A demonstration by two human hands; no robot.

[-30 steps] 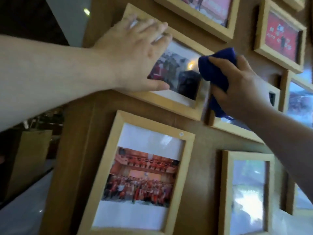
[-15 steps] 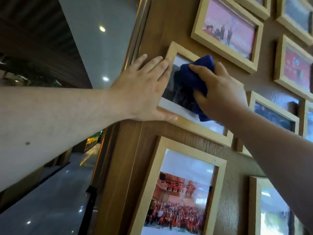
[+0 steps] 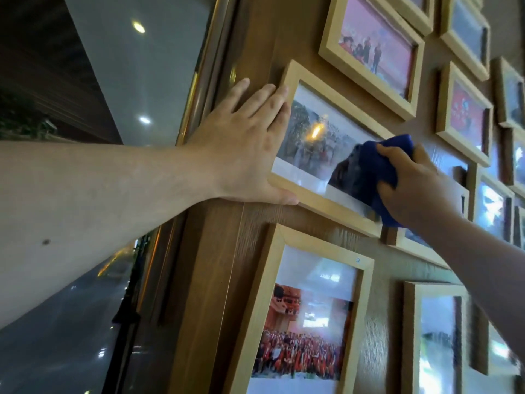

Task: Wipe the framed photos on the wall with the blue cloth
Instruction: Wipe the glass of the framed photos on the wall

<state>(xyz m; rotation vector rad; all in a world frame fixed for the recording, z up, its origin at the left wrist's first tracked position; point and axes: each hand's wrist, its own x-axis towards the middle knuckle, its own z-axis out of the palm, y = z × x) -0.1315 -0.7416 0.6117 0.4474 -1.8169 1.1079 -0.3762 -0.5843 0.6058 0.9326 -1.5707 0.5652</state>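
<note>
Head camera, looking up along a wood-panelled wall (image 3: 255, 29) hung with many light wooden picture frames. The left hand (image 3: 244, 146) lies flat and open, fingers spread, over the left edge of one landscape frame (image 3: 318, 200), with the thumb under its lower rail; it appears to steady the frame against the wall. The right hand (image 3: 417, 186) is closed around a bunched blue cloth (image 3: 380, 163) and presses it on the glass at the frame's lower right corner. The two hands are apart, at opposite ends of the same frame. The glass between them shows a bright ceiling-light reflection.

The step in hand looks like wiping this frame's glass. Other frames are nearby: a tall one (image 3: 284, 280) just below and a pink-toned one (image 3: 329, 44) above. Next, the cloth likely needs to sweep across any unwiped glass, with light pressure so the frame does not shift, then move to a neighbouring frame.
</note>
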